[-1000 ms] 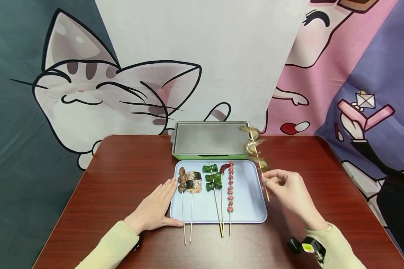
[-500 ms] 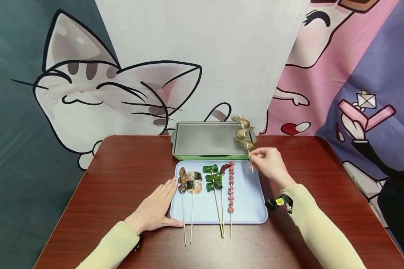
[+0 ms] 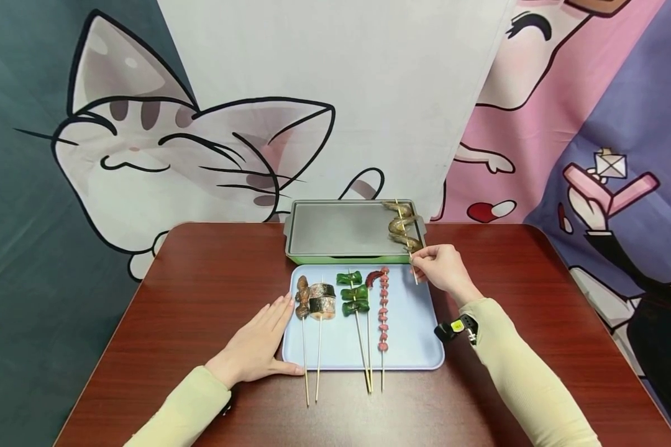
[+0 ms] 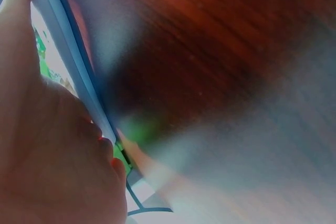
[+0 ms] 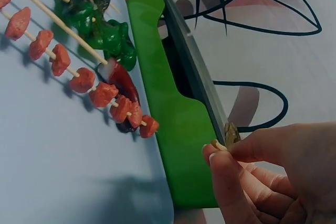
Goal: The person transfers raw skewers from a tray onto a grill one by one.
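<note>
My right hand (image 3: 443, 268) pinches the bare stick end of a shrimp skewer (image 3: 401, 226). The shrimps lie over the right end of the grey-topped grill plate (image 3: 341, 230) with a green base. In the right wrist view, thumb and fingertips of the right hand (image 5: 262, 177) meet on the stick at the green base (image 5: 184, 145), the shrimps mostly hidden. My left hand (image 3: 257, 341) rests with straight fingers along the left edge of the light blue tray (image 3: 414, 335), thumb at its front corner. In the left wrist view the left hand (image 4: 52, 145) touches the tray rim (image 4: 73, 51).
On the tray lie a brown meat skewer (image 3: 302, 298), a fish skewer (image 3: 322, 302), a green pepper skewer (image 3: 355, 294), a red chili skewer (image 3: 373, 279) and a skewer of small red meat pieces (image 3: 383, 310). Their sticks overhang the front edge of the reddish-brown table (image 3: 201, 273).
My right hand has moved left and away from me, carrying the shrimp skewer from beyond the tray's right side onto the grill plate's right end. The left hand has stayed put.
</note>
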`<control>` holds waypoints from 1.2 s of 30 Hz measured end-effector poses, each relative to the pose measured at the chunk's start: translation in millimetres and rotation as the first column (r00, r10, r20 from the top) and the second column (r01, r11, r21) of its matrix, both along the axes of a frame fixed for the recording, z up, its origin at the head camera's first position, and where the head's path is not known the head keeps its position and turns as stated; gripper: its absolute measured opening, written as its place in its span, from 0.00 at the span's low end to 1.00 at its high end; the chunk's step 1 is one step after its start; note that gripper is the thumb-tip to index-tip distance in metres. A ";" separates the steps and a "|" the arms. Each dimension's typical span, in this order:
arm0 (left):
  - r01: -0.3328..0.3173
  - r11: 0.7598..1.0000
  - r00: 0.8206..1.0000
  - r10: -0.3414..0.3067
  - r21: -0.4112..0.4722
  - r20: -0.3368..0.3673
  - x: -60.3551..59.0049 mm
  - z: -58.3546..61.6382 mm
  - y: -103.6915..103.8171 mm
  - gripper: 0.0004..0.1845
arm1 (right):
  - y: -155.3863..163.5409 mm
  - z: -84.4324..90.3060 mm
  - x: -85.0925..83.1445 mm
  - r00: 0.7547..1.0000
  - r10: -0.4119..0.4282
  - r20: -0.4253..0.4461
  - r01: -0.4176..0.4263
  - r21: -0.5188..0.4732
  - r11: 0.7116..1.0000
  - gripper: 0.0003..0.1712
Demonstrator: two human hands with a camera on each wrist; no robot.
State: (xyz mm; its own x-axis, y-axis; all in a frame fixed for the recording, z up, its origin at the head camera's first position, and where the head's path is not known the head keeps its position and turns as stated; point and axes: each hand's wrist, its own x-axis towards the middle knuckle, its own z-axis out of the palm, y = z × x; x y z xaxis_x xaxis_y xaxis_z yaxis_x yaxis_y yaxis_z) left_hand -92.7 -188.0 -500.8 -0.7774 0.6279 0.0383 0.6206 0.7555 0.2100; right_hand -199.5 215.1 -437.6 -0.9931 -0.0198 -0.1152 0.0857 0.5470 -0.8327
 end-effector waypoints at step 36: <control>-0.008 0.999 1.000 0.009 -0.046 0.009 0.8 10.8 2.7 0.66 | -7.3 40.9 106.6 0.988 0.101 -0.115 -0.089 0.109 0.990 0.13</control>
State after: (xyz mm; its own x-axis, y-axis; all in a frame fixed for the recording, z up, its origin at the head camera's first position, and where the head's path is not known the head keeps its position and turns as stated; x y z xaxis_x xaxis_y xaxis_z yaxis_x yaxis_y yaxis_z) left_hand -91.8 -185.3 -490.0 -0.7828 0.6223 0.0025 0.6124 0.7696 0.1808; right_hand -92.9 207.9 -396.8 -0.9941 -0.1088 -0.0019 -0.0676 0.6316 -0.7723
